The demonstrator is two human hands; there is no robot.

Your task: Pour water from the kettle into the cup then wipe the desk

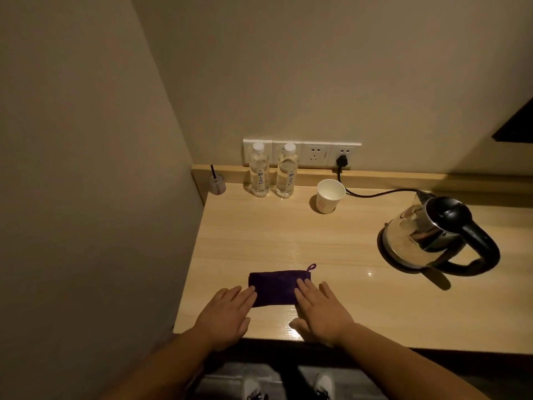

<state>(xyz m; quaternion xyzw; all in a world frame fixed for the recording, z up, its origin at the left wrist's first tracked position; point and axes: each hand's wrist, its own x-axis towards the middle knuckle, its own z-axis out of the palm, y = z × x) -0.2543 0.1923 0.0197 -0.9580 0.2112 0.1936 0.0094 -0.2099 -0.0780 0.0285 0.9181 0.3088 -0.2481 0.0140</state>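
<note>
both hands, left hand (223,316) and right hand (320,308), lie flat, fingers (248,293) spread, gripping nothing, steadying the cloth (274,287) on the counter (288,232).

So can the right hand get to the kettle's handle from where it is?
Probably yes. The right hand lies flat at the purple cloth, and the kettle stands to its right with its black handle turned toward the desk's front edge. Only bare desk lies between them.

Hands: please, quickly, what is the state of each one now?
Left hand: open, flat, fingertips on the left edge of the purple cloth, holding nothing.
Right hand: open, flat, fingertips on the cloth's right edge, holding nothing.
</note>
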